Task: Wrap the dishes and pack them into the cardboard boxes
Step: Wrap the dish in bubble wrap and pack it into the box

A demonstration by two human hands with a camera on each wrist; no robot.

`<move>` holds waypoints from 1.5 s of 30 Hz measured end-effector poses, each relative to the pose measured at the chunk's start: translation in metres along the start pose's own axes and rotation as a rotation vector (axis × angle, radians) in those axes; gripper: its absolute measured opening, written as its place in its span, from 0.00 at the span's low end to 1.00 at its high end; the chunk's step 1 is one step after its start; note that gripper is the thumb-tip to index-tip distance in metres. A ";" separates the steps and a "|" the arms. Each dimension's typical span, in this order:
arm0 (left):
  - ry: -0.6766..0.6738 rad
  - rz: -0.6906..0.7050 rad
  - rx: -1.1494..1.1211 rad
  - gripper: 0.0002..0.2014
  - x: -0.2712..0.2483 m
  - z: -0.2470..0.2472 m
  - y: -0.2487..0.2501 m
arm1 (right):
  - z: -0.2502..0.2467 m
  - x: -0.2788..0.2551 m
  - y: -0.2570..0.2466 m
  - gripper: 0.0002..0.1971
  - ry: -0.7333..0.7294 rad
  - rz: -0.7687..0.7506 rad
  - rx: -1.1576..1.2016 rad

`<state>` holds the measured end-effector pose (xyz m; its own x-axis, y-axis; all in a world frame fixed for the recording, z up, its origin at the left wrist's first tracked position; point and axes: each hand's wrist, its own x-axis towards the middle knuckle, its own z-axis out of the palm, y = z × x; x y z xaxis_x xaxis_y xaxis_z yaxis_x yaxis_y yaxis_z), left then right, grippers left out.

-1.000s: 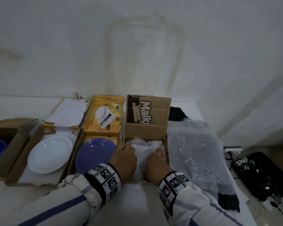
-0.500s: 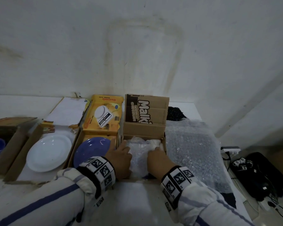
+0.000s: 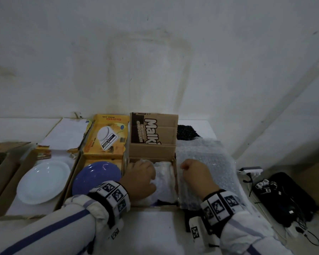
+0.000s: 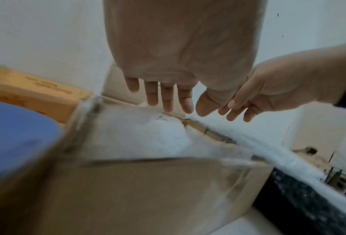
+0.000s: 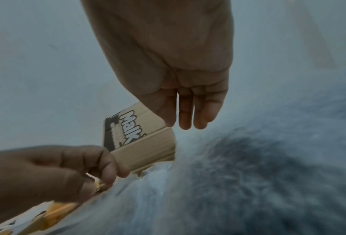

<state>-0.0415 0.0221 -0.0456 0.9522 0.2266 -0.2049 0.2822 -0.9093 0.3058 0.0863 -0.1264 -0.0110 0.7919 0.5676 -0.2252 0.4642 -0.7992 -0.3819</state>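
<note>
White, stained wall rises behind your white table (image 3: 155, 234), where open boxes stand in a row. Your left hand (image 3: 139, 180) hangs over the brown cardboard box (image 3: 152, 150); from the left wrist view its fingers (image 4: 168, 98) are straight and lightly spread, pointing down at the bubble-wrapped bundle (image 3: 164, 179) lying inside that box, and you cannot tell whether they touch it. Your right hand (image 3: 196, 174) is outside the box, just right of its wall, over the sheet of bubble wrap (image 3: 208, 162) spread on the table. Its fingers (image 5: 196, 111) are relaxed, close together, and grip nothing.

The raised flap of the brown box reads "Malk" in large white letters, with "CHOCOLATE" in smaller print beside it. Left of it, the yellow box (image 3: 107, 137) shows a picture of a white scale, and its small print reads something like "Kitchen scale". A blue plate (image 3: 94, 179) lies unwrapped in that box. Further left, a white plate (image 3: 42, 182) lies unwrapped in another open box (image 3: 0, 203). Both your wrists wear bands of black-and-white square markers.
</note>
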 end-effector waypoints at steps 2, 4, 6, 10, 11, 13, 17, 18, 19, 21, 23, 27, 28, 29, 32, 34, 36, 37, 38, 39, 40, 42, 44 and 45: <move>-0.046 0.005 -0.197 0.18 0.016 0.005 0.021 | -0.003 0.000 0.016 0.17 0.012 0.039 -0.045; -0.129 -0.005 -0.357 0.11 0.028 0.011 0.044 | 0.000 -0.002 0.028 0.17 0.021 0.065 -0.131; -0.131 -0.075 -0.442 0.10 0.038 0.019 0.063 | 0.007 -0.005 0.035 0.17 0.020 0.039 -0.131; 0.026 -0.270 -0.506 0.21 0.047 0.028 0.078 | 0.016 -0.013 0.043 0.17 0.027 -0.013 -0.056; 0.053 -0.284 -0.545 0.20 0.048 0.029 0.079 | 0.017 -0.013 0.045 0.17 0.037 -0.026 -0.046; 0.090 -0.287 -0.614 0.10 0.048 0.027 0.082 | 0.019 -0.014 0.047 0.17 0.053 -0.039 -0.037; 0.113 -0.292 -0.753 0.09 0.048 0.026 0.087 | 0.017 -0.014 0.049 0.16 0.057 -0.049 0.019; 0.134 -0.298 -0.822 0.08 0.047 0.023 0.090 | 0.015 -0.015 0.049 0.15 0.066 -0.050 0.036; 0.166 -0.305 -0.895 0.07 0.047 0.021 0.092 | 0.014 -0.015 0.050 0.14 0.090 -0.056 0.057; 0.227 -0.311 -1.018 0.07 0.045 0.014 0.096 | 0.007 -0.016 0.051 0.13 0.145 -0.032 0.105; 0.261 -0.305 -1.100 0.09 0.042 0.008 0.095 | -0.003 -0.015 0.053 0.13 0.182 0.017 0.141; 0.273 -0.323 -1.312 0.12 0.028 -0.001 0.085 | -0.019 -0.012 0.059 0.16 0.214 0.140 0.214; 0.272 -0.326 -1.380 0.12 0.025 -0.004 0.082 | -0.021 -0.010 0.060 0.17 0.214 0.173 0.259; 0.279 -0.333 -1.424 0.12 0.021 -0.006 0.078 | -0.022 -0.008 0.062 0.17 0.208 0.202 0.319; 0.283 -0.351 -1.451 0.07 0.016 -0.007 0.066 | -0.024 -0.004 0.064 0.17 0.126 0.274 0.463; 0.216 -0.394 -1.469 0.07 0.014 -0.006 0.063 | -0.022 0.000 0.065 0.18 0.066 0.309 0.433; 0.112 -0.434 -1.485 0.14 0.015 0.000 0.064 | -0.018 0.002 0.065 0.16 0.049 0.323 0.349; 0.078 -0.439 -1.480 0.17 0.015 0.003 0.067 | -0.016 0.003 0.066 0.14 0.053 0.315 0.290; 0.064 -0.439 -1.456 0.19 0.015 0.006 0.070 | -0.014 0.003 0.066 0.12 0.055 0.301 0.225; 0.073 -0.436 -1.425 0.20 0.016 0.010 0.073 | -0.013 0.003 0.067 0.11 0.055 0.280 0.164; 0.082 -0.428 -1.396 0.19 0.018 0.013 0.076 | -0.012 0.003 0.069 0.11 0.055 0.252 0.112; 0.104 -0.405 -1.390 0.09 0.021 0.018 0.084 | -0.010 0.003 0.073 0.12 0.064 0.184 0.036; 0.072 -0.394 -1.391 0.02 0.023 0.022 0.090 | -0.010 0.003 0.077 0.13 0.091 0.138 -0.013; 0.042 -0.408 -1.365 0.03 0.025 0.024 0.092 | -0.011 0.004 0.078 0.13 0.109 0.118 -0.027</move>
<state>0.0056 -0.0639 -0.0451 0.7740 0.4182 -0.4755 0.3997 0.2597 0.8791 0.1304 -0.1888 -0.0316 0.8790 0.4461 -0.1683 0.3750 -0.8648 -0.3340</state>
